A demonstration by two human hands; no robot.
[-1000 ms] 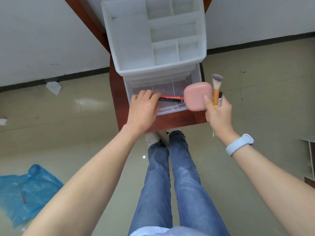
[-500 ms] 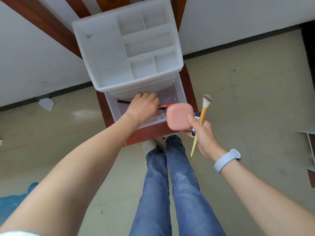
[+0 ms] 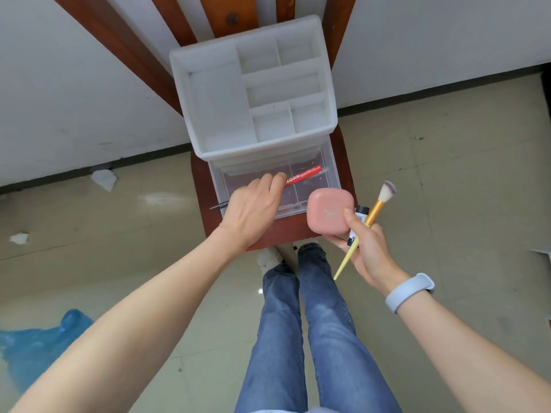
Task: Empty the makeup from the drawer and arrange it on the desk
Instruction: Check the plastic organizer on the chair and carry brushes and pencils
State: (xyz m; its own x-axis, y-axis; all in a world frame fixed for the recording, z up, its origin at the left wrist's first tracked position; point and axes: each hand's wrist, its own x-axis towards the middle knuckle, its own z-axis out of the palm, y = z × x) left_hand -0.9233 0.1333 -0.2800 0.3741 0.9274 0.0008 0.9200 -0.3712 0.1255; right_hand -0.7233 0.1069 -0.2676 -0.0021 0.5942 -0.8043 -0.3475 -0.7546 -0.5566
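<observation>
Your left hand (image 3: pixel 253 211) reaches into the pulled-out clear drawer (image 3: pixel 334 171), fingers curled over a red pencil (image 3: pixel 302 175) whose capped end juts up and to the right; a thin dark stick (image 3: pixel 219 206) pokes out from under the heel of the same hand, over the drawer's left wall. Whether that one is gripped too cannot be told. Your right hand (image 3: pixel 368 251) serves as the collecting hand, clasping three pieces at once just in front of the drawer: a pink compact (image 3: pixel 328 214) pinned under the thumb, a small black-and-white tube (image 3: pixel 357 219) behind it, and a yellow-handled brush (image 3: pixel 372 216) with bristles pointing up and away, likely to keep them clean.

The drawer belongs to a white organizer (image 3: pixel 214 114) with bare top compartments, standing on a red-brown wooden chair seat (image 3: pixel 199 180). Nothing else is plainly visible in the drawer, so the emptying looks nearly finished; the arranging has yet to begin, and no desk appears in view.

Beyond lie a pale tiled floor (image 3: pixel 447 174), scraps of white paper (image 3: pixel 103 178) and a blue plastic bag (image 3: pixel 38 344).
</observation>
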